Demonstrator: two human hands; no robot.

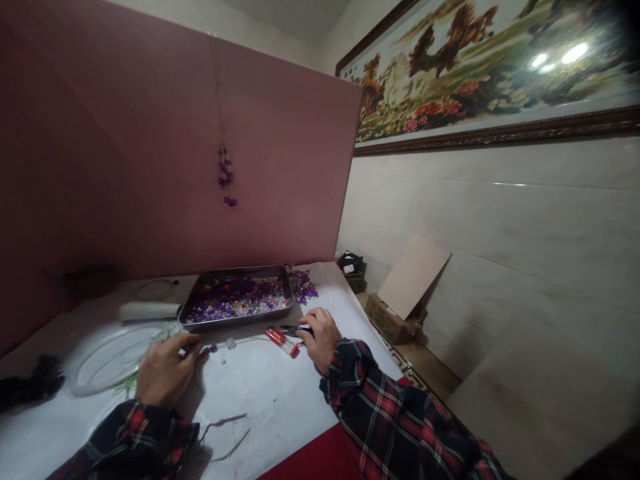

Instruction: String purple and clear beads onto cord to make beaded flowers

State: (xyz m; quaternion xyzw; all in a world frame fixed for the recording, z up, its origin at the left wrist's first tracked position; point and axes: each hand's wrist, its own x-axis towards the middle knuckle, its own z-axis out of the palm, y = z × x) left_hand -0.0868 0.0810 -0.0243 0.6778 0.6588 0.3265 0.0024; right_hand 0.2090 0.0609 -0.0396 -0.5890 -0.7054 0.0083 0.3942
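We see L hand (165,375) pinching a beaded wire (235,343) taut on the bench (260,400), R hand (320,337) closed on a black tool (299,329), bead tray (200,319) within reach.

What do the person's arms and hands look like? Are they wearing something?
Both arms wear long plaid sleeves in red, black and white checks, reaching to the wrists. The left sleeve bunches at the cuff; the right sleeve lies in folds. The left hand and right hand are bare: no gloves show.

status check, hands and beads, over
Left hand pinching beaded wire. Right hand on black tool. Bead tray behind, red lighter between hands.
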